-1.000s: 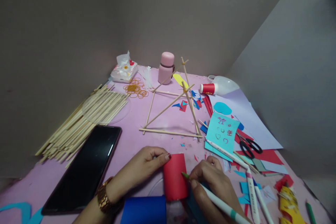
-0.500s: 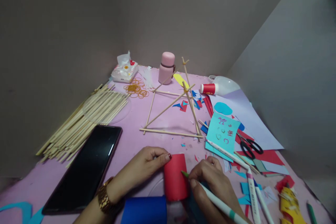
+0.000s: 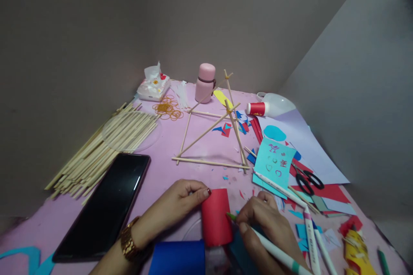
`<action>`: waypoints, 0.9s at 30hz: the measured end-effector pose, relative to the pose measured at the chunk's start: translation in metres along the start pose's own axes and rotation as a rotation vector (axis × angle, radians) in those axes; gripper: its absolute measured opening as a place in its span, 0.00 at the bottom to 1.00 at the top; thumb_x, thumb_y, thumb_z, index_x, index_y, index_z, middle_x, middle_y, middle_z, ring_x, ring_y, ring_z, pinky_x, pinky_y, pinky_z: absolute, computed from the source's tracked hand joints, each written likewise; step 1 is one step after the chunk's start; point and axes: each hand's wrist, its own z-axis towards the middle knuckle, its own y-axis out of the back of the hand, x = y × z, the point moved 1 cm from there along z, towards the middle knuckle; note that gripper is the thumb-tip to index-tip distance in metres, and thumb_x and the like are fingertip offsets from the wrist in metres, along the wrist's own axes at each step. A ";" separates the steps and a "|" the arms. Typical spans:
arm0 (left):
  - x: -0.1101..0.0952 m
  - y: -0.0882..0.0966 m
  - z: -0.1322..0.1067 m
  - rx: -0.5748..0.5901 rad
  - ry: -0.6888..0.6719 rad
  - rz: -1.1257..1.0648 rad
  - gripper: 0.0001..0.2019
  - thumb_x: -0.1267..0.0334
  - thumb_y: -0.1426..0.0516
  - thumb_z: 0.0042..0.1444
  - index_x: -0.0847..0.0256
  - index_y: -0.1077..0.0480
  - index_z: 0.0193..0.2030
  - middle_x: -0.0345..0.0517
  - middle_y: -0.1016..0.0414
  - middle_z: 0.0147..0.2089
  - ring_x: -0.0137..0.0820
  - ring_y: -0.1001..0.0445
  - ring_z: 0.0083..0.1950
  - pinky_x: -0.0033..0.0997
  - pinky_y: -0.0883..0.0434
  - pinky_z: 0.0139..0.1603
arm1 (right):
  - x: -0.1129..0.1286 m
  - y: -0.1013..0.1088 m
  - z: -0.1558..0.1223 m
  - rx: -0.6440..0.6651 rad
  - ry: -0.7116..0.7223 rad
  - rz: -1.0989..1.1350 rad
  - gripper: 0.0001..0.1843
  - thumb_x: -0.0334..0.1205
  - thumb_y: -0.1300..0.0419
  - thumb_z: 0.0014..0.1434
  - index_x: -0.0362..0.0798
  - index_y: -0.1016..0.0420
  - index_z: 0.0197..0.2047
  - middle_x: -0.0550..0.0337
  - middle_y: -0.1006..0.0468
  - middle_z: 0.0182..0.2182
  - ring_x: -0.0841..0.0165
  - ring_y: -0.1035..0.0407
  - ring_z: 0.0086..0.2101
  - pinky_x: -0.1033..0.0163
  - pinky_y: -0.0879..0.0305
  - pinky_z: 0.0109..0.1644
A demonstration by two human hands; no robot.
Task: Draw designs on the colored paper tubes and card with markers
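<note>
A curved red paper (image 3: pixel 217 219), roll-like in shape, stands in front of me. My left hand (image 3: pixel 185 200) pinches its upper left edge between thumb and fingers. In my right hand (image 3: pixel 263 227) is a white marker (image 3: pixel 277 252) with a green tip, held like a pen; the tip is at the red paper's right edge, and I cannot tell if it touches. A curved blue paper (image 3: pixel 177 258) lies just below my left hand. Beyond the hands stands a frame of thin wooden sticks (image 3: pixel 209 163), joined at its crossings.
Wooden sticks (image 3: pixel 97 154) lie at left behind a black phone (image 3: pixel 103 208). Rubber bands (image 3: pixel 166 108), a tissue pack (image 3: pixel 154 88) and a pink bottle (image 3: pixel 205 86) sit at the back. Scissors (image 3: pixel 305 180), a turquoise note (image 3: pixel 274 161), a white marker (image 3: pixel 310 240) and paper scraps fill the right.
My right hand has shifted slightly right with the marker, its tip moving from the red paper's face to near its right edge. My left hand stays in place.
</note>
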 end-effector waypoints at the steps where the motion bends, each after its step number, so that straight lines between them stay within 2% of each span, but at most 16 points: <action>1: 0.000 0.000 0.000 -0.001 -0.001 0.000 0.19 0.48 0.49 0.59 0.60 0.39 0.25 0.33 0.47 0.25 0.27 0.48 0.28 0.28 0.47 0.29 | -0.001 -0.001 -0.001 0.004 0.010 0.010 0.09 0.31 0.54 0.54 0.51 0.41 0.24 0.68 0.33 0.19 0.69 0.36 0.22 0.55 0.43 0.40; 7: -0.001 0.000 0.002 0.000 -0.004 -0.006 0.18 0.49 0.49 0.59 0.60 0.39 0.25 0.34 0.46 0.26 0.27 0.48 0.29 0.28 0.46 0.30 | -0.007 -0.009 -0.007 0.028 0.091 0.059 0.11 0.29 0.55 0.55 0.50 0.42 0.24 0.70 0.35 0.17 0.72 0.40 0.19 0.56 0.44 0.40; 27: 0.000 0.001 0.002 -0.004 -0.005 -0.005 0.18 0.50 0.49 0.60 0.61 0.38 0.26 0.34 0.46 0.26 0.27 0.47 0.30 0.29 0.46 0.30 | -0.011 -0.016 -0.010 -0.001 0.090 0.107 0.08 0.30 0.56 0.53 0.51 0.43 0.27 0.72 0.38 0.19 0.72 0.42 0.19 0.57 0.47 0.40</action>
